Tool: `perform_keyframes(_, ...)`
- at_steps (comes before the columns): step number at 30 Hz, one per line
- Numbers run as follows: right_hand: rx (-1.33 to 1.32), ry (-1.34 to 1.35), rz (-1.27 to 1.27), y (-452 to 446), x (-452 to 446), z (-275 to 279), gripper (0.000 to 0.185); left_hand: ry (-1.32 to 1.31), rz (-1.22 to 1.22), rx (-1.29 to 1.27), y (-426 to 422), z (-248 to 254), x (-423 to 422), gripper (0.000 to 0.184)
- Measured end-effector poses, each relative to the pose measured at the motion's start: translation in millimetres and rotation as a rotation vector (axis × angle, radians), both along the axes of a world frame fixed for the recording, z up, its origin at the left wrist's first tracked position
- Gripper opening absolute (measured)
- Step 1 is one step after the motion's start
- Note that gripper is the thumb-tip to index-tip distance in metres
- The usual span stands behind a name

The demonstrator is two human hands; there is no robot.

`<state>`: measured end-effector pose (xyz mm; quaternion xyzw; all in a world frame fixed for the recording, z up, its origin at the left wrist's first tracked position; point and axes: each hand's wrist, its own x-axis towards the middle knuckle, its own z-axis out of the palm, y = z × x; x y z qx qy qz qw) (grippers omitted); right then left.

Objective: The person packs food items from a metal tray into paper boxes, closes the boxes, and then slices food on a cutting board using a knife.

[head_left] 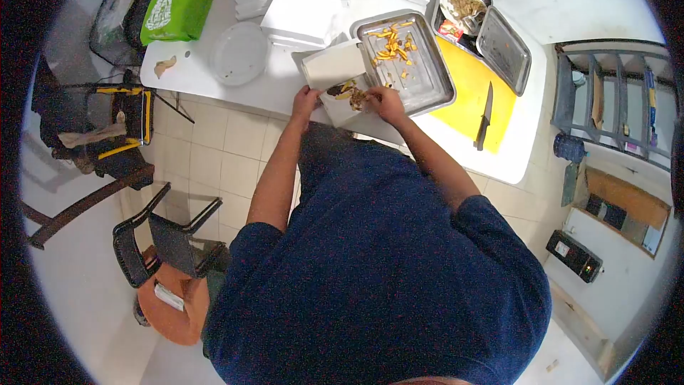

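Observation:
An open white cardboard takeaway box (340,115) lies at the table's near edge, its lid raised on the far side. Inside are brown chopped food (356,102) and something dark and yellow. My left hand (306,103) is closed on the box's left side. My right hand (387,104) is at the box's right side, fingertips pinched together at the brown food. Just beyond it lies a metal tray (420,89) with fries (393,44) scattered over its far half.
A black-handled knife (485,117) rests on a yellow cutting board (463,93) at the right. Behind are a plate of brown food (462,3) and a metal lid (504,50). White boxes (299,18), a round clear lid (241,53) and a green bag (179,6) stand left.

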<state>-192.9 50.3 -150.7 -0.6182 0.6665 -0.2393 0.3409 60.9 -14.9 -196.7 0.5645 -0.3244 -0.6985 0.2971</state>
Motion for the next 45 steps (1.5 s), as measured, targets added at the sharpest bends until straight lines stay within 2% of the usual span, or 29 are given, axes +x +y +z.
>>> perform_keyframes(3,0.002,-0.148,-0.077,-3.1,-4.4,-11.5,0.015,0.045,0.091,-0.008,-1.5,11.3,0.3,0.036)
perform_keyframes(5,0.063,-0.232,-0.154,-2.4,-9.3,-8.6,0.014,-0.022,-0.007,-0.244,-8.3,22.0,3.8,0.035)
perform_keyframes(8,-0.051,-0.223,-0.246,-8.2,-12.8,-8.0,0.015,-0.077,-0.134,-0.523,-20.4,25.2,6.1,0.033)
perform_keyframes(9,-0.038,-0.193,-0.206,-13.2,-16.0,-3.0,0.024,-0.099,-0.170,-0.612,-28.5,27.6,9.2,0.032)
perform_keyframes(12,-0.093,-0.213,-0.219,-31.2,-13.6,27.1,0.037,-0.196,-0.152,-0.528,-38.2,52.3,4.3,0.035)
perform_keyframes(13,-0.148,-0.205,-0.196,-36.1,-15.8,27.9,0.050,-0.279,-0.161,-0.651,-40.6,59.8,6.5,0.036)
perform_keyframes(15,-0.276,-0.141,-0.171,-48.9,-17.9,32.1,0.054,-0.440,-0.179,-0.899,-43.9,68.2,8.6,0.038)
perform_keyframes(18,-0.341,-0.070,-0.090,-53.3,-17.1,40.2,0.066,-0.476,-0.264,-1.022,-53.7,79.3,16.3,0.043)
perform_keyframes(21,-0.433,-0.092,0.046,-62.4,-16.3,52.0,0.067,-0.411,-0.345,-0.691,-50.2,100.9,16.6,0.045)
perform_keyframes(24,-0.153,-0.120,0.096,-60.8,-17.5,67.1,0.058,-0.395,-0.352,-0.814,-44.6,110.6,15.0,0.046)
perform_keyframes(28,-0.249,-0.061,0.184,-56.1,-14.1,71.8,0.053,-0.441,-0.377,-0.874,-36.1,107.1,19.4,0.049)
perform_keyframes(31,-0.253,-0.066,0.181,-48.9,-12.9,76.2,0.051,-0.467,-0.366,-0.909,-26.4,109.4,18.7,0.048)
perform_keyframes(34,-0.275,-0.027,0.170,-41.2,-10.2,76.5,0.054,-0.515,-0.407,-0.802,-18.9,119.4,14.5,0.047)
perform_keyframes(37,-0.264,-0.019,0.148,-31.5,-8.4,72.6,0.054,-0.544,-0.443,-0.912,-17.2,116.2,17.2,0.047)
perform_keyframes(45,-0.285,0.072,0.120,0.7,-2.5,51.5,0.054,-0.561,-0.490,-0.910,17.4,101.6,18.9,0.051)
